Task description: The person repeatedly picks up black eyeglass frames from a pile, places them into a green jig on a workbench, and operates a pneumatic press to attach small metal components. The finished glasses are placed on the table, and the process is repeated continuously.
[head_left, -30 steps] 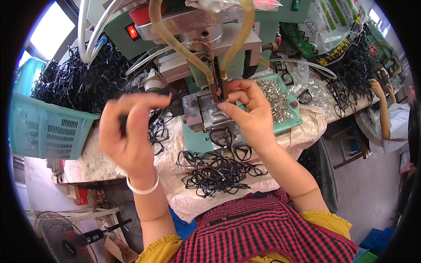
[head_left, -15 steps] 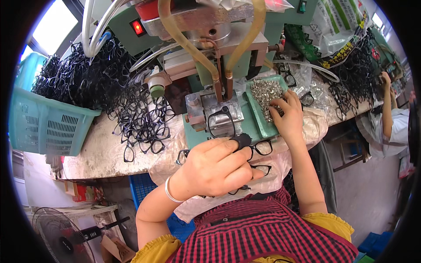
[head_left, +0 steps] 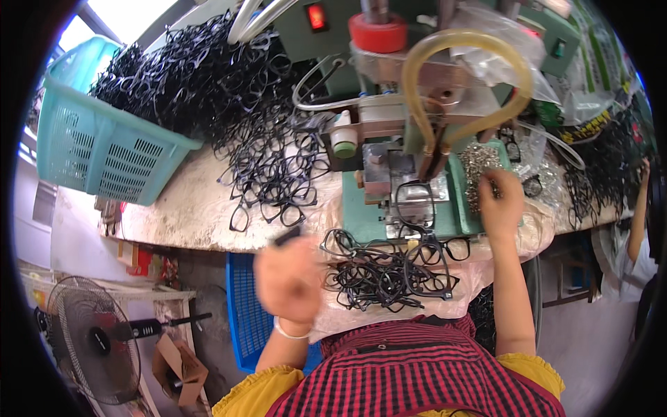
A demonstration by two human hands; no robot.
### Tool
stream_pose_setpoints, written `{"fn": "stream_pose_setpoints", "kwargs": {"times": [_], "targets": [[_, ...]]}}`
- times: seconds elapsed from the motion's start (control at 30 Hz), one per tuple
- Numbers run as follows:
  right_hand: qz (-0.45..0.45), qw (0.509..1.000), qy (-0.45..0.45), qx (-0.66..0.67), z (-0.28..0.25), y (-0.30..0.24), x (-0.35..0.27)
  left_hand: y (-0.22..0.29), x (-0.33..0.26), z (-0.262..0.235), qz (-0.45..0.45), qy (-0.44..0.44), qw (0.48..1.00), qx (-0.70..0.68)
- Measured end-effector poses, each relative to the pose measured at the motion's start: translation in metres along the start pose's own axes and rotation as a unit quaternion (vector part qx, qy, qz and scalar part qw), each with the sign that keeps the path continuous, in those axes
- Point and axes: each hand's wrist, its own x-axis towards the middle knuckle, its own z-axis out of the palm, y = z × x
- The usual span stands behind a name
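My left hand (head_left: 288, 281), smeared by motion, is over the near table edge left of a pile of black eyeglass frames (head_left: 379, 281). A small black piece (head_left: 287, 236) shows at its fingertips; whether it is held or worn on a finger I cannot tell. My right hand (head_left: 501, 205) is closed, its fingertips pinched together at the small metal parts (head_left: 478, 161) in a green tray (head_left: 457, 201). What they grip is hidden. Between the hands, one black eyeglass frame (head_left: 397, 203) is at the metal fixture (head_left: 445, 191), under the machine's copper-coloured tips (head_left: 432, 163).
The green machine (head_left: 379, 115) with a looped yellowish hose (head_left: 524, 66) rises behind the fixture. More frames (head_left: 278, 163) lie left of it, beside a turquoise basket (head_left: 118, 156). A fan (head_left: 94, 340) and a blue crate (head_left: 241, 313) are below. Another person's arm (head_left: 638, 215) shows far right.
My left hand has moved left, away from the fixture, and the pile of frames behind it now shows. My right hand stays at the tray, its fingers more curled. The view has shifted.
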Motion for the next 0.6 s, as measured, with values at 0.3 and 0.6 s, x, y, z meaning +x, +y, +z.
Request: {"fn": "stream_pose_setpoints", "kwargs": {"times": [0.3, 0.6], "targets": [[0.25, 0.897, 0.076, 0.356, 0.022, -0.001, 0.005, -0.12, 0.061, 0.04, -0.043, -0.113, 0.98, 0.155], [0.21, 0.958, 0.045, 0.19, -0.026, 0.011, -0.025, -0.204, 0.007, 0.103, -0.116, -0.238, 0.932, 0.246]]}}
